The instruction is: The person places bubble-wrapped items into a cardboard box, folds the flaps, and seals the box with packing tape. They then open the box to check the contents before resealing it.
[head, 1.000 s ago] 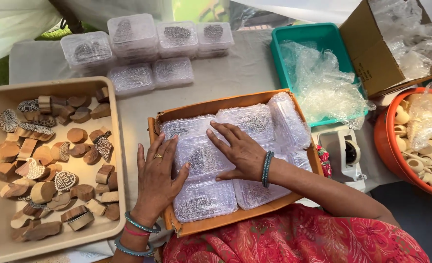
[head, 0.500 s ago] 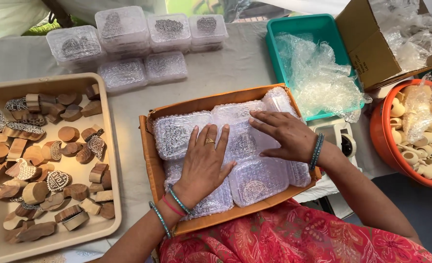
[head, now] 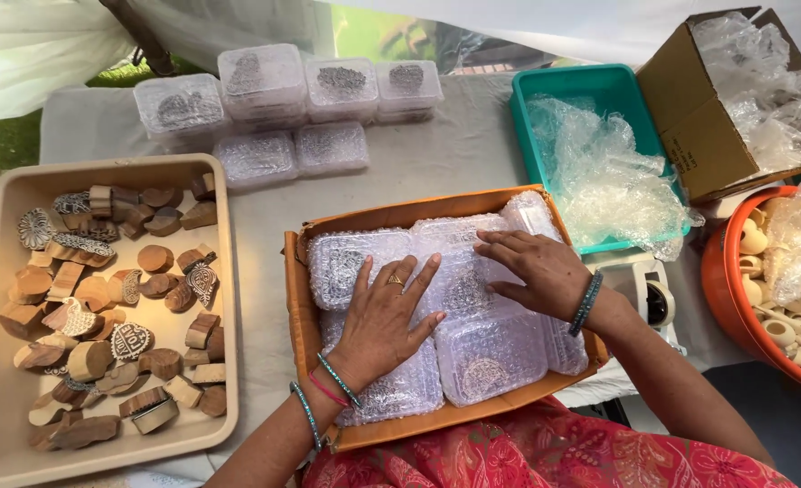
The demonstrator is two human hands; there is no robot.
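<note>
From the head camera, both hands lay flat inside a shallow orange tray (head: 303,298) on the person's lap, pressing down on bubble-wrapped packets (head: 491,348) that filled it side by side; the left hand (head: 384,314) rested palm-down over the middle of the packets, its fingers spread and straight, a ring on one of them and bangles at the wrist; the right hand (head: 534,269) lay palm-down just beside it toward the tray's far right, fingers slightly fanned and pointing left, fingertips on the wrap — neither hand pinched or gripped anything. The two hands were near each other but apart. To the left of the orange tray, on the grey cloth-covered table (head: 445,154), stood a beige tray (head: 3,425) holding many carved wooden blocks (head: 129,342), some face-up with patterns showing; at the far edge stood a cluster of clear plastic boxes (head: 263,79), several stacked. To the right sat a teal bin (head: 599,81) with loose bubble wrap (head: 613,185) — behind it an open cardboard box (head: 689,108), and at the right edge an orange bowl (head: 721,298) of pale wooden pieces; a tape dispenser (head: 644,294) lay just beside the right wrist.
</note>
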